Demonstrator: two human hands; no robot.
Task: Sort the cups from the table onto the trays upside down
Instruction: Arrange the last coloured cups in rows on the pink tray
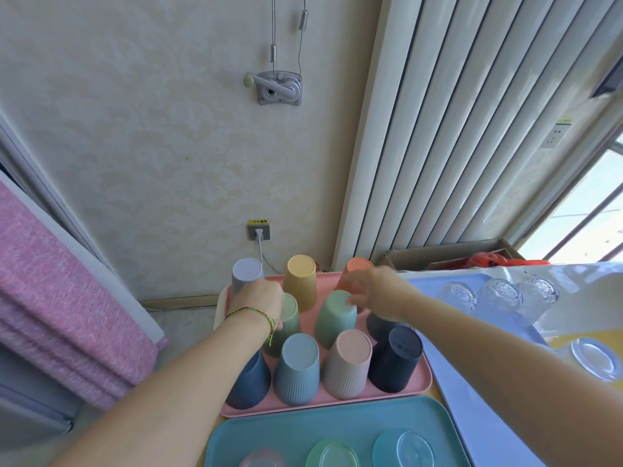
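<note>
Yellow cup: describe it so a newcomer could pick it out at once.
Find the pink tray in the middle, beyond the teal tray. In its row nearest the wall stand three upside-down cups; the yellow cup is the middle one, between a lavender cup and an orange cup. It is the only yellow cup on that tray.

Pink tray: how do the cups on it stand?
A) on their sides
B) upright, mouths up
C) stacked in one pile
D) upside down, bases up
D: the cups on the pink tray show flat bases on top, with their mouths down on the tray.
</note>
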